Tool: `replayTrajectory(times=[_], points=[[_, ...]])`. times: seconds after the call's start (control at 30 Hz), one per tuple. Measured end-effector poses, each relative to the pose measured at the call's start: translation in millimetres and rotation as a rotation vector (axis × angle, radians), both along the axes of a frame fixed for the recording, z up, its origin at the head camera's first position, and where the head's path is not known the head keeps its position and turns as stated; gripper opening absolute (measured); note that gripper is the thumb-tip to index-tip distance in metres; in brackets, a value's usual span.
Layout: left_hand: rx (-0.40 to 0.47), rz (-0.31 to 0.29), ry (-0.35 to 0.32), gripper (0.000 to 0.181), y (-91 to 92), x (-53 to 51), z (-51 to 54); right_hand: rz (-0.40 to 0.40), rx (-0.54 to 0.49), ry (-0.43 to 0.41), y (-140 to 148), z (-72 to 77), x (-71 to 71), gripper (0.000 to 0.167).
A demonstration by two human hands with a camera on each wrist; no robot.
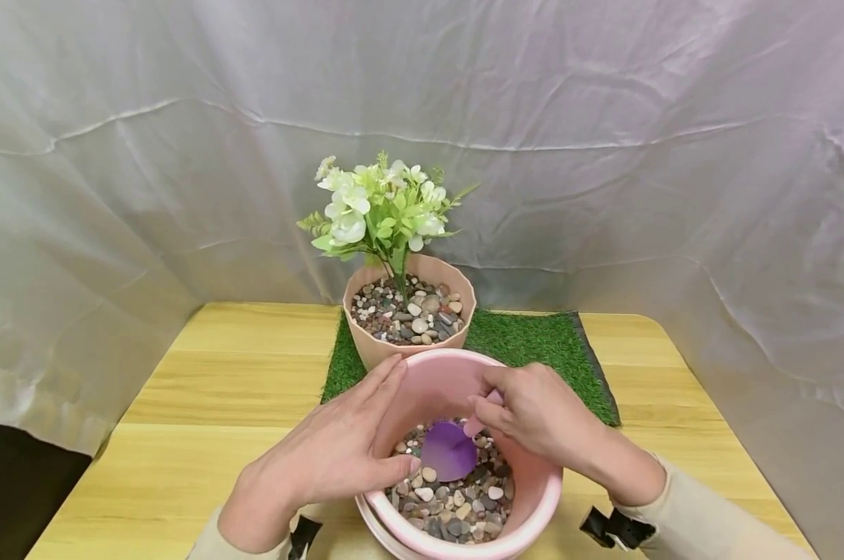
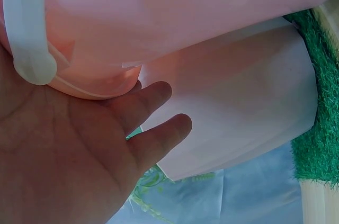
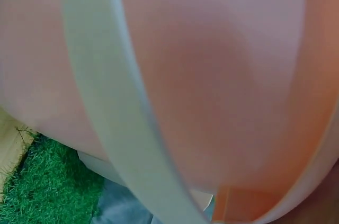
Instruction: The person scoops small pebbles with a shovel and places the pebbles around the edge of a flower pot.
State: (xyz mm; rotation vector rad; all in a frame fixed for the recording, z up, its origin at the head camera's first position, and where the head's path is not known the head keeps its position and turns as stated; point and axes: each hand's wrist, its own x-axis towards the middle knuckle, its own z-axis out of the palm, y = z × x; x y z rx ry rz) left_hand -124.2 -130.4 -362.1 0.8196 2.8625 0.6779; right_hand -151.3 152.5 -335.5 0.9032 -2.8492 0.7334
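A pink bucket (image 1: pixel 544 509) holding mixed pebbles (image 1: pixel 457 509) stands at the table's near side. My left hand (image 1: pixel 327 447) rests on the left of its rim, thumb over the inside and fingers stretched along the edge. The left wrist view shows that palm (image 2: pixel 69 144) against the rim, two fingers straight outside. With curled fingers, my right hand (image 1: pixel 544 412) grips the pink handle of a small purple shovel (image 1: pixel 450 451). The shovel's blade lies on the pebbles inside. The right wrist view is mostly bucket wall (image 3: pixel 212 75) and the bucket's pale carrying handle (image 3: pixel 100 75).
Behind the bucket, a peach flowerpot (image 1: pixel 372 350) filled with pebbles carries white flowers with green leaves (image 1: pixel 386 206). The pot stands on an artificial grass mat (image 1: pixel 534 338). Under these is a wooden table (image 1: pixel 204 389), with grey cloth (image 1: pixel 604 194) hanging around it.
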Motion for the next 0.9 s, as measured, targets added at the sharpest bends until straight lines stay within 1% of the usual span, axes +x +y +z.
replayTrajectory(times=[0.1, 0.23, 0.33, 0.5, 0.73, 0.9], points=[[0.000, 0.003, -0.001, 0.110, 0.1, 0.1, 0.2, 0.003, 0.000, -0.023, 0.0, 0.9, -0.7, 0.016], [0.004, 0.006, 0.001, 0.109, -0.1, 0.3, 0.3, 0.027, 0.033, -0.009, -0.6, 1.1, -2.5, 0.019], [0.002, 0.007, 0.001, 0.109, -0.1, 0.5, 0.2, 0.051, 0.041, -0.024, -0.1, 1.3, -3.8, 0.019], [-0.004, 0.008, -0.009, 0.109, 0.1, 0.6, 0.1, 0.046, 0.002, -0.102, 2.0, 3.4, -5.2, 0.015], [-0.009, -0.009, -0.005, 0.106, -0.5, 0.1, 0.6, 0.115, -0.061, -0.228, 4.9, 7.5, -2.5, 0.019], [0.002, -0.015, -0.009, 0.105, -0.8, 0.3, 0.5, 0.136, -0.108, -0.308, 5.8, 6.8, -3.5, 0.018]])
